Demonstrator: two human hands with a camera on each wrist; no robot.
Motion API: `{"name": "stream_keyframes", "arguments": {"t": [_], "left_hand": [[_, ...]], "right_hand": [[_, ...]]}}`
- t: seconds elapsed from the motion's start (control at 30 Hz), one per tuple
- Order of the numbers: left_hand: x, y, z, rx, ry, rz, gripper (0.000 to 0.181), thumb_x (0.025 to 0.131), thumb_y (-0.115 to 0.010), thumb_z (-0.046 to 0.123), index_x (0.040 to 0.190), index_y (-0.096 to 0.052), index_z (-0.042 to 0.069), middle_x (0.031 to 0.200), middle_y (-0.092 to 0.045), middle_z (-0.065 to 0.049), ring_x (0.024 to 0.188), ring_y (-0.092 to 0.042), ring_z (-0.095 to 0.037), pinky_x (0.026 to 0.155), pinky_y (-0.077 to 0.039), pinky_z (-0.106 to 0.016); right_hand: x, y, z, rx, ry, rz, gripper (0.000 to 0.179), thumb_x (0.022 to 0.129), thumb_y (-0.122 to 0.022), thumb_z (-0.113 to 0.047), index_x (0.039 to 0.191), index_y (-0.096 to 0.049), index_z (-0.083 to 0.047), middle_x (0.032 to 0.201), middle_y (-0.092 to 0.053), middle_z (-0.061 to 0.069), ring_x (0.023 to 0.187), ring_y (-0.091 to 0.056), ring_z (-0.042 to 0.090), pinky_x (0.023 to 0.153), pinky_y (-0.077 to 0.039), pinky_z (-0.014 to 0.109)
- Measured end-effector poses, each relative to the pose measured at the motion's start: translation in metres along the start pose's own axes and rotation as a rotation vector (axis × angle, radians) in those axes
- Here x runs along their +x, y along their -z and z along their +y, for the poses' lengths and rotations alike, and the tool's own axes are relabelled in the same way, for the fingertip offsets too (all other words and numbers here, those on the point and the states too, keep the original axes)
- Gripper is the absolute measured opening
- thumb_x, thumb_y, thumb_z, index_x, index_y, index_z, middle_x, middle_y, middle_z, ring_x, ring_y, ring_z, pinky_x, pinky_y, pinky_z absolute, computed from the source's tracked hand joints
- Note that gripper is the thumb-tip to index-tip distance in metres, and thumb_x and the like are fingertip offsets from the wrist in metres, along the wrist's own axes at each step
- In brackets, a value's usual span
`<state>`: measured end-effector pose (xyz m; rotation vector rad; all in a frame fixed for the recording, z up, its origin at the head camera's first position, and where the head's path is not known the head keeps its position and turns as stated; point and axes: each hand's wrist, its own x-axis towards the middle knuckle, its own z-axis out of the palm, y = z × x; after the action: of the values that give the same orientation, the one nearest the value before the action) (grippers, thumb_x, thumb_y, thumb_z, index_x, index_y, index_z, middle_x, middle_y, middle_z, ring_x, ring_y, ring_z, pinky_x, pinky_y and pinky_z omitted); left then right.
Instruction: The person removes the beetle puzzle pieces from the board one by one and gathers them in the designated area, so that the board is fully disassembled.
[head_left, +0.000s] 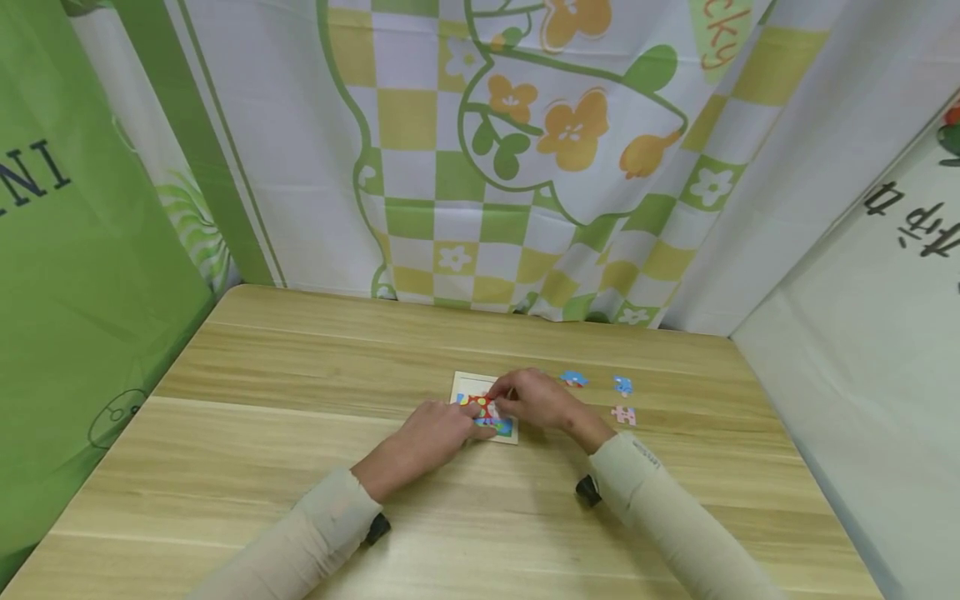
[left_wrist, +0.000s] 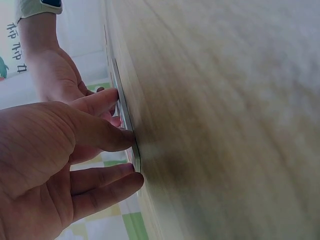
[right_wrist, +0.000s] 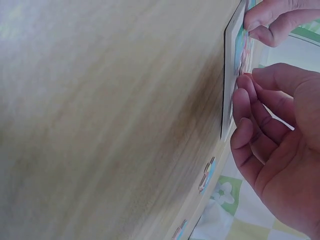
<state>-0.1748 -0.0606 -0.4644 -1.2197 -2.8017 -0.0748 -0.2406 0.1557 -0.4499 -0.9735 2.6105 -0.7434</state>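
A small jigsaw puzzle board (head_left: 516,439) with a pale frame lies on the wooden table, partly hidden under both hands. Its picture area shows a red patch with yellow dots (head_left: 475,402) and blue-green parts. My left hand (head_left: 429,435) rests on the board from the left, its fingers fairly straight and the fingertips on the picture and near edge. From the right, my right hand (head_left: 538,402) pinches a reddish puzzle piece (right_wrist: 248,75) between thumb and index finger, right at the board's surface. Most of that piece is hidden by the fingertips.
Right of the board lie loose puzzle pieces: a blue one (head_left: 574,378), another blue one (head_left: 623,384) and a pink one (head_left: 624,415). A patterned curtain (head_left: 480,183) hangs behind the table's far edge, with a green cloth (head_left: 90,292) at the left.
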Motion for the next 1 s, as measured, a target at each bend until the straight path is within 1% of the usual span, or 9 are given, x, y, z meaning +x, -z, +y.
{"name": "stream_keyframes", "arguments": {"t": [0.2, 0.3, 0.4, 0.47, 0.6, 0.7, 0.83, 1.0], "left_hand": [[0.001, 0.000, 0.000, -0.004, 0.004, -0.007, 0.043, 0.096, -0.071, 0.010, 0.128, -0.074, 0.038, 0.131, -0.067, -0.002, 0.071, -0.060, -0.015, 0.048, -0.048, -0.030], [0.001, -0.001, -0.001, -0.009, 0.003, -0.006, 0.042, 0.096, -0.071, 0.010, 0.128, -0.075, 0.038, 0.127, -0.068, -0.002, 0.068, -0.057, -0.013, 0.047, -0.047, -0.030], [0.000, -0.001, -0.001, -0.021, 0.001, -0.002, 0.041, 0.096, -0.071, 0.011, 0.127, -0.075, 0.038, 0.123, -0.068, -0.001, 0.066, -0.055, -0.013, 0.047, -0.046, -0.030], [0.000, 0.000, -0.002, -0.030, 0.000, 0.001, 0.040, 0.096, -0.070, 0.012, 0.127, -0.075, 0.037, 0.121, -0.068, -0.001, 0.067, -0.056, -0.013, 0.047, -0.047, -0.032], [0.000, 0.000, -0.002, -0.034, -0.005, 0.002, 0.040, 0.096, -0.071, 0.011, 0.126, -0.076, 0.037, 0.120, -0.069, -0.001, 0.071, -0.061, -0.014, 0.050, -0.050, -0.033], [0.000, 0.000, -0.002, -0.027, -0.011, 0.001, 0.041, 0.095, -0.072, 0.010, 0.126, -0.076, 0.037, 0.122, -0.069, -0.002, 0.074, -0.063, -0.016, 0.051, -0.051, -0.033], [0.000, 0.001, -0.003, -0.012, -0.017, 0.000, 0.040, 0.095, -0.073, 0.010, 0.124, -0.077, 0.037, 0.123, -0.069, -0.002, 0.078, -0.065, -0.020, 0.053, -0.053, -0.035], [-0.001, 0.000, -0.003, -0.009, -0.012, -0.020, 0.038, 0.097, -0.072, 0.012, 0.126, -0.076, 0.036, 0.123, -0.068, -0.002, 0.087, -0.066, -0.025, 0.059, -0.056, -0.036]], "right_hand": [[0.002, -0.002, -0.001, 0.015, -0.030, 0.024, 0.015, 0.099, -0.065, -0.007, 0.108, -0.076, -0.004, 0.089, -0.072, -0.004, 0.075, -0.062, 0.006, 0.074, -0.053, 0.032], [0.003, -0.004, 0.001, 0.014, -0.029, 0.047, 0.012, 0.099, -0.066, -0.007, 0.104, -0.076, -0.005, 0.086, -0.070, -0.006, 0.073, -0.060, 0.006, 0.072, -0.052, 0.030], [0.004, -0.007, 0.003, 0.032, -0.050, 0.068, 0.009, 0.098, -0.068, -0.007, 0.101, -0.076, -0.006, 0.084, -0.069, -0.006, 0.072, -0.059, 0.007, 0.071, -0.051, 0.029], [0.006, -0.008, 0.003, 0.047, -0.078, 0.079, 0.008, 0.098, -0.069, -0.008, 0.099, -0.076, -0.008, 0.083, -0.068, -0.006, 0.073, -0.058, 0.008, 0.071, -0.051, 0.029], [0.008, -0.010, 0.003, 0.070, -0.123, 0.093, 0.007, 0.097, -0.069, -0.008, 0.096, -0.076, -0.009, 0.081, -0.068, -0.006, 0.073, -0.059, 0.009, 0.071, -0.051, 0.030], [0.008, -0.011, 0.003, 0.074, -0.141, 0.098, 0.007, 0.096, -0.069, -0.007, 0.094, -0.076, -0.009, 0.080, -0.068, -0.005, 0.073, -0.059, 0.009, 0.071, -0.050, 0.030], [0.009, -0.011, 0.002, 0.079, -0.147, 0.107, 0.006, 0.096, -0.070, -0.006, 0.093, -0.075, -0.008, 0.080, -0.068, -0.004, 0.072, -0.059, 0.009, 0.070, -0.050, 0.030], [0.009, -0.011, 0.001, 0.106, -0.138, 0.104, 0.006, 0.095, -0.070, -0.006, 0.098, -0.075, -0.005, 0.081, -0.069, -0.004, 0.074, -0.060, 0.008, 0.072, -0.051, 0.030]]}}
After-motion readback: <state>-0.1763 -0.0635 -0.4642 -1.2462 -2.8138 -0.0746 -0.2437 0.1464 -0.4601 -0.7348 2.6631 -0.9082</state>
